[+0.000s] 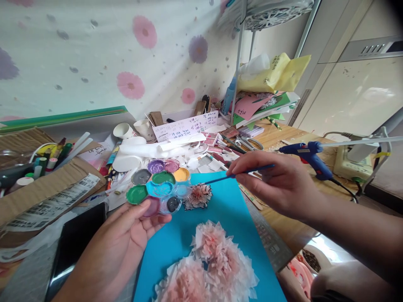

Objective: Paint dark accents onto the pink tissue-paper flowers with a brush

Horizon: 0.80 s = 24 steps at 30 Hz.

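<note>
At the upper left of the blue sheet (229, 209), one small paper flower (198, 197) with dark-edged petals sits just beside the palette (163, 206). The left hand (126, 235) supports the palette; its grip pinches the near rim, thumb on top and fingers beneath. The right hand (277, 184) carries the brush (217, 180); its grip is pressed together on the blue handle, thumb against fingers. The brush end lies at the upper edge of the small flower, close to the palette's right side. Contact with the petals cannot be confirmed from this view.

Recommended handling for the brush work:

1. Hold the palette level; its open wells carry wet-looking paint, and tilting could let colours mix.
2. Leave a gap between palette rim and petals, as the paper probably creases or stains easily.
3. Use little paint and light strokes along the petal edges only.
4. Move from the fingers rather than the forearm.
5. Steer the loaded brush clear of the larger pink flowers (231, 268) lower on the sheet, since a drip there would likely show.
</note>
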Each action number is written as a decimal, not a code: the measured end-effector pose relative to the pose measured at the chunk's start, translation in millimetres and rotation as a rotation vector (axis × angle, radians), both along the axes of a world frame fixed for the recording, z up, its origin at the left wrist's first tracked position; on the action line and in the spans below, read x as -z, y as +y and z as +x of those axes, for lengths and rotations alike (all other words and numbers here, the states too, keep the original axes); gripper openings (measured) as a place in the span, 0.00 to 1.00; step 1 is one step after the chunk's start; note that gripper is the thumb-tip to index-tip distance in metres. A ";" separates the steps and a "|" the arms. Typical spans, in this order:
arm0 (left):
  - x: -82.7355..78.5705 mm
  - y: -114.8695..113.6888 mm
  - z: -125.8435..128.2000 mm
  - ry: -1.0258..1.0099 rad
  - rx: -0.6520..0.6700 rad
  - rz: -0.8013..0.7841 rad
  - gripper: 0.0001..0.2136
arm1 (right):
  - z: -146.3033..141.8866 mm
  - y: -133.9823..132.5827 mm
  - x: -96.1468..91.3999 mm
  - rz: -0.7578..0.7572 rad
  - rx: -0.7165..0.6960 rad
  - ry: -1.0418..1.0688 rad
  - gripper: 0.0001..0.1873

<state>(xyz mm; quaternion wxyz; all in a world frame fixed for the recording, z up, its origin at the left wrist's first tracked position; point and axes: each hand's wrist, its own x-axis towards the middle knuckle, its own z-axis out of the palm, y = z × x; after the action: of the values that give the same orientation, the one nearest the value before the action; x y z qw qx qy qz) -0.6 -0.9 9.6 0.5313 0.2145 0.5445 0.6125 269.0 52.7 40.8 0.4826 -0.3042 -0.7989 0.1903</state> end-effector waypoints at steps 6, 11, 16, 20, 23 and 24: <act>-0.4 -2.0 3.9 0.015 0.042 0.019 0.12 | 16.7 -4.7 -8.5 -0.299 -0.021 0.476 0.04; -0.8 -9.6 10.5 -0.007 0.151 0.057 0.10 | 20.6 -15.6 -4.4 -0.423 -0.170 0.489 0.03; -2.2 -17.9 14.6 -0.052 0.199 0.088 0.06 | 9.1 -29.7 -4.8 -0.367 -0.195 0.263 0.04; -3.6 -18.7 16.1 -0.081 0.201 0.122 0.04 | 2.9 -36.7 -8.4 -0.247 -0.069 0.090 0.01; -4.0 -17.7 15.6 -0.095 0.198 0.123 0.03 | 2.4 -39.2 -9.0 -0.287 -0.033 0.133 0.03; -4.2 -17.5 15.2 -0.097 0.198 0.120 0.03 | 2.3 -39.5 -8.6 -0.318 -0.034 0.177 0.03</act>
<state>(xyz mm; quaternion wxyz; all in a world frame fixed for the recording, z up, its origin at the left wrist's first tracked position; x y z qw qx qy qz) 14.7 -18.4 13.8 0.6014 0.2687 0.4567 0.5980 271.2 13.3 49.4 0.4937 -0.3453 -0.7180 0.3485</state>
